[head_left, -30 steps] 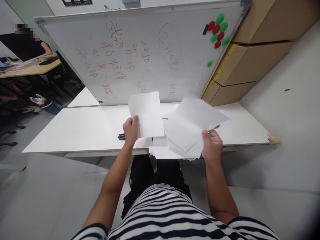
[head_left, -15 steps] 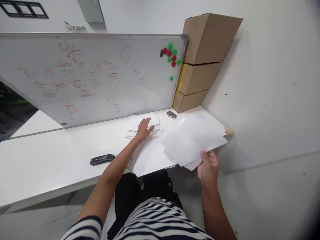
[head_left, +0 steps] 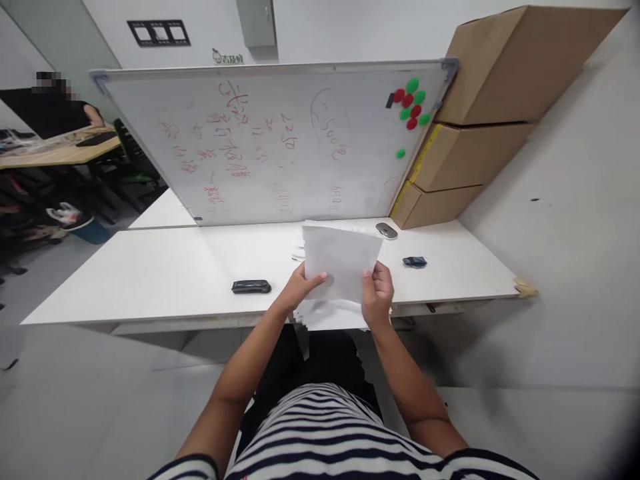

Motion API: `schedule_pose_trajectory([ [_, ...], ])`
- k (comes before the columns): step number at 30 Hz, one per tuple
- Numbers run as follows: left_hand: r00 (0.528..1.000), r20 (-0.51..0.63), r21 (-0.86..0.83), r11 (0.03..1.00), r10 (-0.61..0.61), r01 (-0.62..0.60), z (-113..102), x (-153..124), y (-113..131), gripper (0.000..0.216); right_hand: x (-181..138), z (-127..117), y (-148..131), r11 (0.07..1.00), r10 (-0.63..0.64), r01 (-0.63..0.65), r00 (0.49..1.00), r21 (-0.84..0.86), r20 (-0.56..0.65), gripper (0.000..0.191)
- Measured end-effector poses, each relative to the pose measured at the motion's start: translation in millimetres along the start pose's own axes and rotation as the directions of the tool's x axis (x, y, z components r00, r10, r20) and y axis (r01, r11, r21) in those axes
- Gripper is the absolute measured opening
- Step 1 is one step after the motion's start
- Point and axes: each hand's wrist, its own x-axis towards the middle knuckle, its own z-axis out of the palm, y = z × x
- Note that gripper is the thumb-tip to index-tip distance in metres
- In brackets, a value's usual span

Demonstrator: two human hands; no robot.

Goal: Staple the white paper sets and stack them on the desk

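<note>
Both of my hands hold up a bundle of white paper sheets [head_left: 340, 263] over the near edge of the white table [head_left: 165, 267]. My left hand [head_left: 300, 288] grips the bundle's lower left edge, thumb on the front. Its lower right edge is pinched by my right hand [head_left: 377, 293]. More white sheets [head_left: 325, 317] lie flat on the table under the bundle and stick out past the edge. Another small pile of paper [head_left: 300, 253] peeks out behind it.
A black stapler [head_left: 251, 287] lies left of my hands. A grey mouse [head_left: 387, 231] and a small dark clip [head_left: 415, 262] lie to the right. A whiteboard [head_left: 280, 140] with red writing and magnets [head_left: 411, 103] leans behind. Cardboard boxes [head_left: 480, 120] stack at right. A person sits far left.
My left hand came back from the pile near the whiteboard, and my right hand brought the sheets in from the right. Both hands now hold one bundle together in the middle.
</note>
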Motion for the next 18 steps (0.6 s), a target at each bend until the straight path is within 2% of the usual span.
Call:
schedule_pose_trajectory([
  [4,0.982,-0.164,0.073,0.994,0.094,-0.083,-7.3,-3.7,-13.8,0.053,-6.3,11.6,14.4,0.999,0.041,-0.038,0.995,-0.036,0.087,0.034],
  [7,0.957,-0.233,0.131,0.981,0.172,-0.144,-9.0,-3.9,-22.0,0.051,-6.9,11.1,23.4,0.997,0.05,-0.045,0.993,-0.055,0.105,0.034],
  [10,0.941,-0.282,0.169,0.975,0.186,-0.142,-7.8,-2.7,-30.9,0.053,-7.5,9.2,33.6,0.994,0.084,-0.076,0.99,-0.074,0.113,0.038],
  [14,0.947,-0.281,0.147,0.982,0.155,-0.117,-5.1,-2.3,-41.0,0.06,-12.5,5.7,46.8,0.979,0.163,-0.151,0.983,-0.138,0.079,0.05],
  [18,0.97,-0.233,0.085,0.995,0.064,-0.045,-6.0,-6.0,-41.1,0.044,-16.0,0.7,51.0,0.955,0.226,-0.194,0.965,-0.224,0.13,0.057],
])
